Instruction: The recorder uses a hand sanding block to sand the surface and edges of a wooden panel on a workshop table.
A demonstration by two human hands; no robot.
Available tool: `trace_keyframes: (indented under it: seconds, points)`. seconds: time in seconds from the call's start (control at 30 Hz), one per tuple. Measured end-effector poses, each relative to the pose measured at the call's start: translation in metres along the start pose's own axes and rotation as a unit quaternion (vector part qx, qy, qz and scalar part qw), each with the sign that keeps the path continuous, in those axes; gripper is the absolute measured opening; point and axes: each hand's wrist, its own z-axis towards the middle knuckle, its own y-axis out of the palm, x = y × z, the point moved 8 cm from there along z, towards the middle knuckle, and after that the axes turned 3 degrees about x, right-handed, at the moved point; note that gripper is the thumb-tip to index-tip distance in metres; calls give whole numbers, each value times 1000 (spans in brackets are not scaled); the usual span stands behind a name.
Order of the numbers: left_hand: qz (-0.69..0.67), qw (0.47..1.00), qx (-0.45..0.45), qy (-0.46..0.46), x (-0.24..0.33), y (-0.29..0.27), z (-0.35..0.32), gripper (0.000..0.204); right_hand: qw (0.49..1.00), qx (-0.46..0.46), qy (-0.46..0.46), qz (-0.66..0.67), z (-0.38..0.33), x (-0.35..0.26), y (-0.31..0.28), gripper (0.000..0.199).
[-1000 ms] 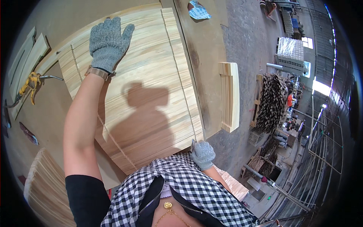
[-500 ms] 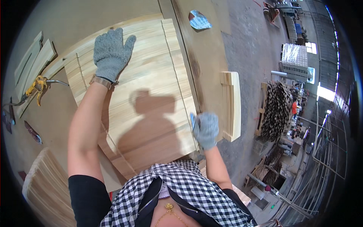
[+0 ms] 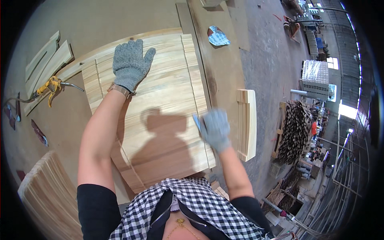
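A pale wooden panel [image 3: 164,96] with grooves near two of its sides lies on the table in front of me. My left hand [image 3: 131,64], in a grey knitted glove, rests flat on its far left part, fingers stretched out. At the panel's right edge is my right hand [image 3: 217,129], gloved too and slightly blurred by motion. It is closed around a folded piece of sandpaper [image 3: 196,121], whose blue-white edge sticks out on the left. Another piece of sandpaper [image 3: 218,37], with a printed back, lies on the table beyond the panel.
A yellow air blow gun [image 3: 52,87] lies left of the panel, close to wooden frame pieces [image 3: 48,60]. Sandpaper scraps [image 3: 39,133] are on the left. Curved wooden slats [image 3: 48,188] stand at lower left. A small stack of wooden pieces [image 3: 247,125] sits at the table's right edge.
My right hand has moved slightly up along the panel's right edge with the sandpaper. My left hand stays flat on the panel. The whole view has shifted a little.
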Motion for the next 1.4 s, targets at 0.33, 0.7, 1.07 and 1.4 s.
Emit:
trace_keyframes:
  seconds: [0.33,0.7,1.07,1.4]
  points:
    - [-24,998,51,-10,-1,-13,-4,54,997,-40,30,-61,60,-6,19,15]
    - [-67,996,51,-18,-13,-16,-11,53,993,-50,57,-88,261,47,118,23]
    - [-93,993,-57,-46,-5,-14,-4,59,980,67,84,-168,144,23,51,25]
    - [-68,997,-23,-42,-13,-4,-10,60,979,-8,151,-135,-12,-15,-10,20]
